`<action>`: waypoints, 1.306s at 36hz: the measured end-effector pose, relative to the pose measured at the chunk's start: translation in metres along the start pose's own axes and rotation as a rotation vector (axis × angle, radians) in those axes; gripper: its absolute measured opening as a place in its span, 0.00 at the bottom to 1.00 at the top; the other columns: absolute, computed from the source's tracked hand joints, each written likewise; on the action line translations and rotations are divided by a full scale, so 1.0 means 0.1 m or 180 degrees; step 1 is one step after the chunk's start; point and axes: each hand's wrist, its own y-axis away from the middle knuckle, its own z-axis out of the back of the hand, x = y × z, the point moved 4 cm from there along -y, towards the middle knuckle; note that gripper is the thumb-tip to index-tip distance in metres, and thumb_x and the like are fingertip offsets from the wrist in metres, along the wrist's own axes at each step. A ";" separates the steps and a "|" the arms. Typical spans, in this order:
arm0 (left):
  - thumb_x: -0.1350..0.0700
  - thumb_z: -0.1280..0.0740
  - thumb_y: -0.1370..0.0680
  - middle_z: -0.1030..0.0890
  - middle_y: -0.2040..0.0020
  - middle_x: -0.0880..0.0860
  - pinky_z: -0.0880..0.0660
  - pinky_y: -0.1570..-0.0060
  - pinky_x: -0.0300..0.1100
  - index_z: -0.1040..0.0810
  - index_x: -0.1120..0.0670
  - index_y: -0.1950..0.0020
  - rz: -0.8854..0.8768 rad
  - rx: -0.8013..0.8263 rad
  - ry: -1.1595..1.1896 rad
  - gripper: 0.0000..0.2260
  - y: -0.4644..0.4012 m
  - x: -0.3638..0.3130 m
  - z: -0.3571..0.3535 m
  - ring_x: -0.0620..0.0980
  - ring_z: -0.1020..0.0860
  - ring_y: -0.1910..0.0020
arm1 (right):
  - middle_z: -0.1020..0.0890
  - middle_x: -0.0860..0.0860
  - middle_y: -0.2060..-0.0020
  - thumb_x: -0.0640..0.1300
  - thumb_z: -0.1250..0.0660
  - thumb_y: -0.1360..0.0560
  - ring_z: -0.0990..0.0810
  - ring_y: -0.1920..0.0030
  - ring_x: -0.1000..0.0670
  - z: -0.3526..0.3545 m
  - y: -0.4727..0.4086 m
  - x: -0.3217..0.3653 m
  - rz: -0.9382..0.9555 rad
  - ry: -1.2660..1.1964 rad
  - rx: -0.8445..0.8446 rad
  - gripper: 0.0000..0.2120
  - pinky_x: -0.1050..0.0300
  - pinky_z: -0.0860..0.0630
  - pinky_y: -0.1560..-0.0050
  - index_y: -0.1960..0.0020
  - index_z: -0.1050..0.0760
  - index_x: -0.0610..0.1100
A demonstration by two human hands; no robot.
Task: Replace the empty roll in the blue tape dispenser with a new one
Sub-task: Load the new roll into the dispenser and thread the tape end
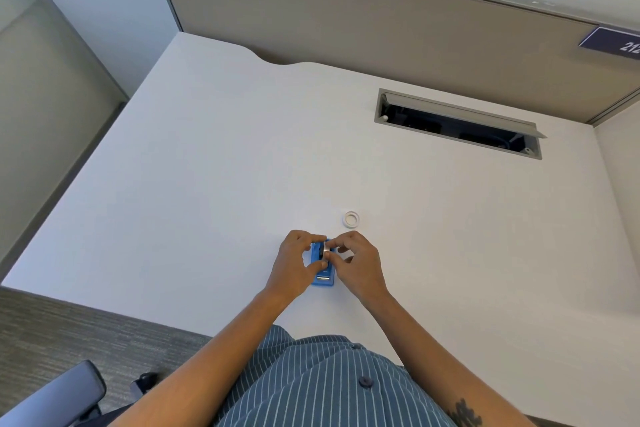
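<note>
The blue tape dispenser (322,279) lies on the white desk (207,184) near its front edge, its metal cutter end pointing toward me. My left hand (298,262) grips the dispenser from the left side. My right hand (356,262) pinches a roll (326,251) sitting in the dispenser's well, thumb and forefinger shut on it; most of that roll is hidden by fingers. A small white ring, a tape core or roll (352,219), lies flat on the desk just beyond my right hand, apart from both hands.
An open cable tray slot (457,123) with a raised grey flap is set into the desk at the back right. A beige partition (346,21) runs behind the desk. A chair armrest (59,392) sits at lower left over carpet.
</note>
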 end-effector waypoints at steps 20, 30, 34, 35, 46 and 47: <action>0.58 0.21 0.23 0.22 0.39 0.50 0.25 0.39 0.41 0.17 0.51 0.35 -0.0082 0.0005 -0.0010 0.18 -0.05 0.06 -0.04 0.49 0.22 0.41 | 0.16 0.54 0.53 0.38 0.24 0.22 0.15 0.54 0.53 0.01 -0.01 0.05 -0.0021 0.0195 -0.0024 0.04 0.53 0.15 0.52 0.49 0.13 0.46; 0.59 0.21 0.24 0.23 0.40 0.47 0.26 0.41 0.37 0.18 0.50 0.35 -0.0117 -0.0002 -0.0037 0.18 -0.07 0.09 -0.06 0.48 0.22 0.42 | 0.16 0.55 0.52 0.39 0.26 0.20 0.18 0.58 0.52 0.03 0.04 0.12 0.0245 0.0678 -0.0034 0.07 0.59 0.22 0.61 0.46 0.11 0.48; 0.59 0.21 0.24 0.22 0.39 0.50 0.25 0.41 0.39 0.18 0.50 0.35 -0.0129 -0.0001 -0.0015 0.19 -0.06 0.09 -0.06 0.48 0.21 0.42 | 0.16 0.55 0.53 0.40 0.26 0.20 0.22 0.59 0.56 0.04 0.05 0.18 0.0463 0.0992 -0.0045 0.07 0.69 0.32 0.63 0.46 0.11 0.48; 0.59 0.21 0.24 0.22 0.38 0.50 0.26 0.41 0.39 0.18 0.51 0.35 -0.0137 -0.0003 -0.0008 0.19 -0.06 0.09 -0.06 0.48 0.22 0.42 | 0.16 0.55 0.53 0.39 0.27 0.20 0.21 0.58 0.55 0.05 0.06 0.19 0.0515 0.1043 -0.0053 0.07 0.69 0.31 0.63 0.47 0.12 0.48; 0.59 0.21 0.24 0.21 0.36 0.49 0.24 0.39 0.43 0.18 0.51 0.35 -0.0288 0.0061 -0.0025 0.19 -0.06 0.07 -0.02 0.47 0.21 0.40 | 0.16 0.52 0.54 0.38 0.28 0.20 0.18 0.55 0.50 0.04 0.05 0.26 0.0747 0.1335 -0.0163 0.05 0.54 0.21 0.65 0.50 0.14 0.45; 0.58 0.21 0.24 0.21 0.34 0.50 0.23 0.36 0.46 0.19 0.51 0.33 -0.0300 0.0094 -0.0030 0.20 -0.06 0.07 -0.01 0.47 0.22 0.37 | 0.16 0.53 0.54 0.38 0.28 0.20 0.18 0.55 0.50 0.04 0.06 0.26 0.0750 0.1338 -0.0168 0.05 0.55 0.22 0.66 0.51 0.14 0.45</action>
